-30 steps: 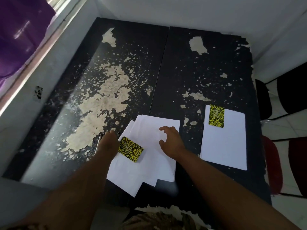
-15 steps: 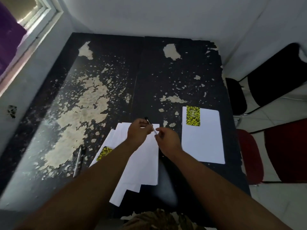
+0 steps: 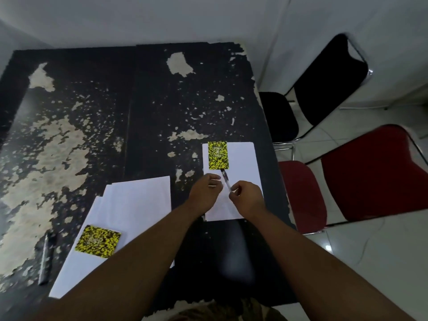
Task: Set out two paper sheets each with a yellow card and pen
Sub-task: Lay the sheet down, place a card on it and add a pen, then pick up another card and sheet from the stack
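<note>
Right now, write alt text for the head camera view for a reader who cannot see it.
Two bare hands, left hand and right hand, hold a pen over the right paper sheet, just below its yellow card. On the worn black table, a loose paper stack at left carries a second yellow card, with another pen lying beside it.

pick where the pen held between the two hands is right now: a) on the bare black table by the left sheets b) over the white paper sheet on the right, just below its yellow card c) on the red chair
b: the clear pen, pinched between left hand and right hand, hovers over the right white paper sheet, its tip just below the yellow patterned card.
</note>
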`<state>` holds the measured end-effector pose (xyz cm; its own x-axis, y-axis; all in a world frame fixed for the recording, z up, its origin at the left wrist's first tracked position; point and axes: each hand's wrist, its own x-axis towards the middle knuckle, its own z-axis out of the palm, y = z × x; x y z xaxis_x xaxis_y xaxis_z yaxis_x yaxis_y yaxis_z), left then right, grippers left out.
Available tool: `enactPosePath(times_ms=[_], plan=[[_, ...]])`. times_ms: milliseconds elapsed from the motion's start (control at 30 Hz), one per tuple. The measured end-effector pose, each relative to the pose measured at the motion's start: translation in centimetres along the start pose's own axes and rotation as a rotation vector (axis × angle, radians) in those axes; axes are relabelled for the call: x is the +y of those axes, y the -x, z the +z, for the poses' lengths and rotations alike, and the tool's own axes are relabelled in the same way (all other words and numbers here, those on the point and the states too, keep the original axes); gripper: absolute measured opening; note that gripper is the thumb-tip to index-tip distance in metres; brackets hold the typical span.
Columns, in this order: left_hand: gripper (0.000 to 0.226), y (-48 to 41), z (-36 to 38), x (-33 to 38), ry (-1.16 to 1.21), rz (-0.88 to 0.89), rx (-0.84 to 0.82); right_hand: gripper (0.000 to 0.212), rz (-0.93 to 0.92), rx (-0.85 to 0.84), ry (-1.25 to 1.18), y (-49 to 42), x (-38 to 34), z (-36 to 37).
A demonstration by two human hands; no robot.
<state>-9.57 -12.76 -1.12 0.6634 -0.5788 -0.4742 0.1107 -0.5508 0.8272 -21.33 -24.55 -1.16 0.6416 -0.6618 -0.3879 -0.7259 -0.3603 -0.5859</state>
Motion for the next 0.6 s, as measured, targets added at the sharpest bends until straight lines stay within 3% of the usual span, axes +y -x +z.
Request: enactPosePath(times_ms=[200,400,600], plan=[[0.041,-0.6,1.4,-2.2,-0.397,-0.04,-0.281,0.019,0.194,0.023,0.093,-3.0,3.1,-2.0],[0.043,-0.1,0.6,-2.6,-0.369,-0.078,-0.275,0.013,0.24,-0.039,0.148,-4.5,3.6,-1.8],[0.04,0.8,-1.7,-3.5,-0.359,-0.051,-0.229,0.027,0.264,-0.014,0.15,-4.3,3.4,-1.1]])
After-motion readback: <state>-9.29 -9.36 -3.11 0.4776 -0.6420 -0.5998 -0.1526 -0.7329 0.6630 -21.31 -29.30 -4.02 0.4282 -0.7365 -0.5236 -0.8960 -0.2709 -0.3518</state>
